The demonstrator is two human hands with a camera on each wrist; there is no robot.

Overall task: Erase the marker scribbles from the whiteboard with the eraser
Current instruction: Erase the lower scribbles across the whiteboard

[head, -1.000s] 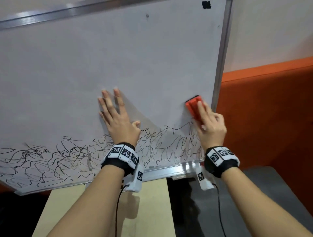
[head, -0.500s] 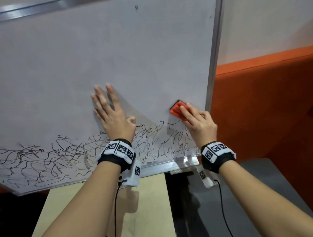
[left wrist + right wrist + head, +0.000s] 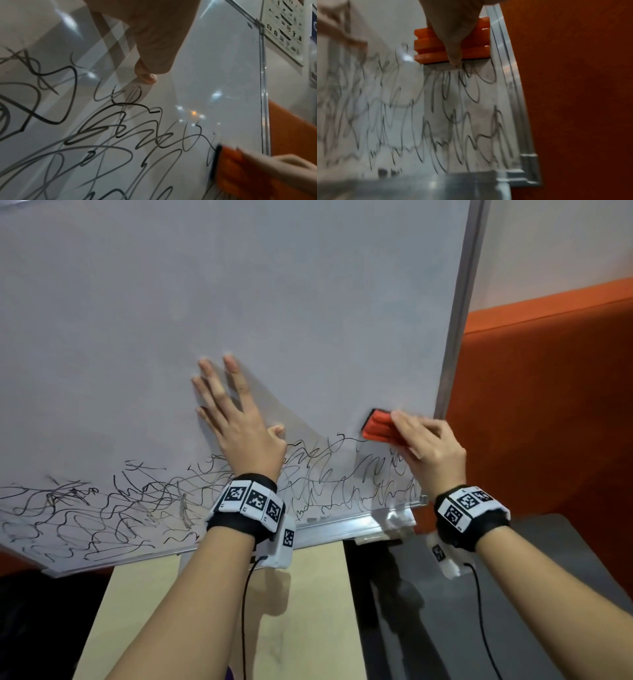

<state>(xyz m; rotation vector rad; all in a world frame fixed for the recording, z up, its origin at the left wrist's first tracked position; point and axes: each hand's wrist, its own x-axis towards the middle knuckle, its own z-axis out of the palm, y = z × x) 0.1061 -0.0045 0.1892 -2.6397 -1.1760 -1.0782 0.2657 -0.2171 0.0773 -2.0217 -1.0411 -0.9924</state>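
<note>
A whiteboard [image 3: 274, 285] fills the head view, its lower band covered in black marker scribbles [image 3: 102, 515]. My right hand [image 3: 428, 446] grips an orange eraser [image 3: 378, 428] and holds it against the board near the right frame, at the top edge of the scribbles. In the right wrist view the eraser [image 3: 429, 50] sits flat on the board just above the scribbles [image 3: 453, 115]. My left hand [image 3: 236, 419] lies flat on the board with fingers spread, left of the eraser. The left wrist view shows its thumb [image 3: 147, 75] on the board and the eraser [image 3: 240, 173] blurred at lower right.
The board's metal frame [image 3: 459, 337] runs down the right side, with a marker tray [image 3: 342, 529] along the bottom. An orange wall panel [image 3: 548, 405] stands to the right. Below are a pale wooden tabletop [image 3: 308, 611] and a dark grey surface [image 3: 445, 628].
My right hand has turned the eraser from upright to lying across and brought it down to the scribbles' top edge. The left hand has stayed flat on the board.
</note>
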